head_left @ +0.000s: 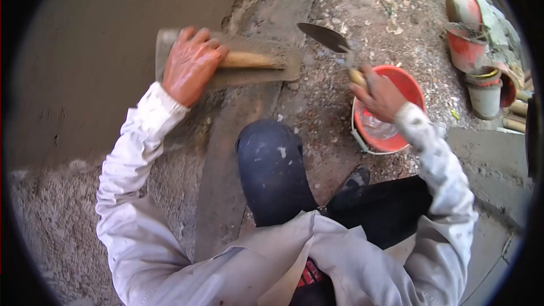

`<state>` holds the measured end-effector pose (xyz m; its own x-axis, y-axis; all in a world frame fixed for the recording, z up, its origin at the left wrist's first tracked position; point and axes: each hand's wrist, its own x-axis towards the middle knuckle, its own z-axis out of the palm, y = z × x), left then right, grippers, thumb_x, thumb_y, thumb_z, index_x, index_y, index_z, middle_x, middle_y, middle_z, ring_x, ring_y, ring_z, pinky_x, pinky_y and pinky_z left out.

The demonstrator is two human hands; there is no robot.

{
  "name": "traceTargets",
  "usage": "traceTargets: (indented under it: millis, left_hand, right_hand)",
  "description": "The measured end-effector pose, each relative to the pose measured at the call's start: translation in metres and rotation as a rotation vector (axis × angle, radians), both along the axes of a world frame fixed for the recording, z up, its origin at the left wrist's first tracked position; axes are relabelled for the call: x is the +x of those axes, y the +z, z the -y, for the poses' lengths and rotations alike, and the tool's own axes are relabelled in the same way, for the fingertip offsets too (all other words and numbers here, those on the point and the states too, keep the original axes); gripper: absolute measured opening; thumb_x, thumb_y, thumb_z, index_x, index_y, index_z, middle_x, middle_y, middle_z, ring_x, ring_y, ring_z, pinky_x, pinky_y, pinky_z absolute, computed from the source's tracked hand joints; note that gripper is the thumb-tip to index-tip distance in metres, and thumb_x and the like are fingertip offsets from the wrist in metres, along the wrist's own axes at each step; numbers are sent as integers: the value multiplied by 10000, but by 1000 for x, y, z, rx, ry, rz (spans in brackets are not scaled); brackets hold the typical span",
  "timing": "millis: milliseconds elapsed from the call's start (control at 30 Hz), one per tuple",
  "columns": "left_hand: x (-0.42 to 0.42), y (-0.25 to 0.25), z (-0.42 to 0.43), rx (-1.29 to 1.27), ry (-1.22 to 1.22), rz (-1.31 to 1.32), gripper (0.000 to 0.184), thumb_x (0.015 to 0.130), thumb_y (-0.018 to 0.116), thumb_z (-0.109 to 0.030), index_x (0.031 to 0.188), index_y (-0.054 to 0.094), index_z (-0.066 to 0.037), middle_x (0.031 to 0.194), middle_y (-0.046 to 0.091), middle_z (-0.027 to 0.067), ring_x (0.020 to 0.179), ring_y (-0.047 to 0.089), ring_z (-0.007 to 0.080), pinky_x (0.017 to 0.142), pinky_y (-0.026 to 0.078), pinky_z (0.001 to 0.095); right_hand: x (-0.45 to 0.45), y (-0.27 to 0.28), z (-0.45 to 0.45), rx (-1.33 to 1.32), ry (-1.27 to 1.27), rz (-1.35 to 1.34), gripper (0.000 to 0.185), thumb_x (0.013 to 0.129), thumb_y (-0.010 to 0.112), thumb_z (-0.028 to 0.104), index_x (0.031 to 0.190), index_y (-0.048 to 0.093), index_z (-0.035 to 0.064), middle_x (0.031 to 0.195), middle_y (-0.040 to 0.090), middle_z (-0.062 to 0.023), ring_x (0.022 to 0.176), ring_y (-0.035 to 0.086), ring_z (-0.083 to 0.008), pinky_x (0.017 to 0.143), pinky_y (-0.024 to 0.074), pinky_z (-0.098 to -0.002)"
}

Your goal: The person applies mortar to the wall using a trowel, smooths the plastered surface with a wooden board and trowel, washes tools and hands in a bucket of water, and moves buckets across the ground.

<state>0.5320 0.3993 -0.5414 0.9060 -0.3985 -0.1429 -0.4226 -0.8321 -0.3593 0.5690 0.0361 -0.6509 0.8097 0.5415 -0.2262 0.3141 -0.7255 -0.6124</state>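
My left hand [194,63] is closed round the wooden handle of a plastering float [258,73], whose flat board lies against the smooth grey mortar surface [107,39] and reaches over its edge. In my right hand [378,92] is a pointing trowel [326,36], gripped by its pale handle, its blade aimed up and to the left. That hand is above a red bucket [416,88] with clear water or something shiny inside. Part of the bucket is hidden behind the hand and sleeve.
Several red and grey mortar-stained buckets [466,48] stand and lie at the upper right. A plank [218,192] runs along the mortar's edge. Rubble-strewn ground [362,11] lies beyond, and a concrete block ledge [493,153] is at the right. My bent knee [272,164] is close to the plank.
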Motion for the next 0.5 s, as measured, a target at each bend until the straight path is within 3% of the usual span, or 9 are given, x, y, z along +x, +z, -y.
traceTargets:
  millis: [67,167,200,233,300,333,367,433,500]
  left_hand:
    - [11,-19,-1,125,-164,202,281,707,650,-50,977,677,-119,1035,640,48,1079,555,220,1130,245,461]
    - [20,-49,2,-30,-301,392,271,729,624,-77,975,703,-158,1091,636,-7,1165,517,179,1169,124,533]
    - [25,-56,-1,-110,-335,456,265,711,648,-64,957,708,-140,1240,584,9,1297,412,223,1153,125,564]
    - [26,-60,4,-201,-316,451,230,702,657,-61,914,708,-133,1293,547,12,1323,375,241,1152,114,572]
    - [19,-65,17,-378,-266,443,161,683,674,-55,828,706,-117,1397,471,17,1377,299,278,1150,92,589]
    - [14,-72,18,-437,-239,458,250,618,642,-55,862,675,-92,1452,417,66,1396,224,381,1140,160,566]
    - [14,-77,19,-620,-242,488,248,606,617,-12,841,667,-75,1455,376,131,1389,223,410,1137,190,556]
    - [27,-107,23,-874,-252,781,320,658,633,24,964,651,-70,1440,326,186,1372,256,414,1116,267,518]
    - [39,-117,40,-987,-99,1032,432,714,667,22,1123,593,-91,1419,290,206,1354,299,395,1067,355,478]
  right_hand:
    - [-4,-45,-52,32,-137,-48,434,957,485,373,1201,436,16,811,650,-277,748,656,-440,697,528,-504]
    - [-21,-94,-106,208,-309,-25,451,948,487,408,1154,489,7,788,642,-293,761,645,-466,708,513,-533]
    - [-31,-110,-117,320,-387,2,462,950,472,411,1153,481,-3,798,638,-292,788,627,-490,726,501,-529]
    - [-39,-123,-123,427,-409,79,449,945,470,414,1133,492,7,821,638,-285,821,602,-511,727,479,-531]
    - [-59,-131,-129,479,-590,-83,416,940,482,401,1110,505,22,825,631,-283,833,581,-520,708,454,-542]
    - [-63,-131,-125,485,-580,-89,406,937,490,395,1102,507,25,819,628,-286,827,582,-519,702,449,-548]
    - [-66,-130,-118,488,-568,-93,396,934,499,389,1094,510,27,813,625,-289,822,582,-517,695,444,-553]
    - [-70,-131,-106,465,-537,-63,380,929,513,376,1085,512,29,800,619,-294,807,583,-515,683,439,-559]
    - [-69,-129,-97,414,-483,17,368,925,525,362,1083,509,30,787,614,-297,787,582,-514,673,440,-558]
